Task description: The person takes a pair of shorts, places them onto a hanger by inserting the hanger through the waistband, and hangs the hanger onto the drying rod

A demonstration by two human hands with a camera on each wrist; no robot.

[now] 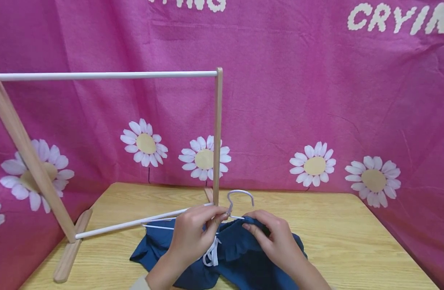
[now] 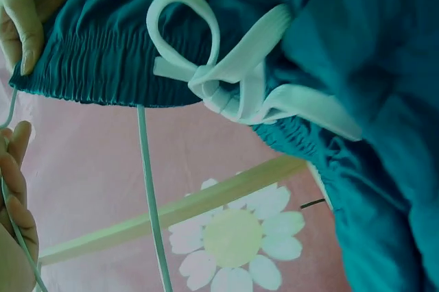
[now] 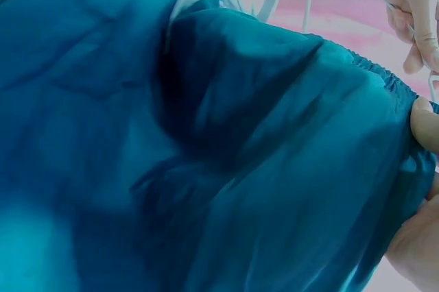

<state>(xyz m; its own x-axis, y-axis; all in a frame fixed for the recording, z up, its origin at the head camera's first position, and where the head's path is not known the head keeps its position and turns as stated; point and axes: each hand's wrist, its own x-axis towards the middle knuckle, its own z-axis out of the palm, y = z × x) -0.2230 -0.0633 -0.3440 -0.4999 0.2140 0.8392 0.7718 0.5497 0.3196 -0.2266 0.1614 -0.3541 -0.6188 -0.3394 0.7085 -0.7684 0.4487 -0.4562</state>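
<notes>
Dark blue shorts [image 1: 240, 253] with a gathered elastic waistband [image 2: 96, 66] and a tied white drawstring [image 2: 226, 90] hang bunched below both hands, low over the table. My left hand [image 1: 193, 231] pinches a thin white wire hanger [image 1: 240, 191] at the neck, just under its upright hook. One end of the hanger sticks out to the left of that hand; the other runs into the waistband. Thumb and fingers of my right hand [image 1: 276, 233] pinch the waistband at its right side, over the hanger's end, which the cloth hides.
A garment rack with a white top rail [image 1: 106, 75], wooden posts [image 1: 217, 137] and a white lower bar [image 1: 135, 224] stands at the left, close behind my left hand. The wooden table [image 1: 352, 241] extends to the right. A pink cloth [image 1: 279, 92] with daisies surrounds it.
</notes>
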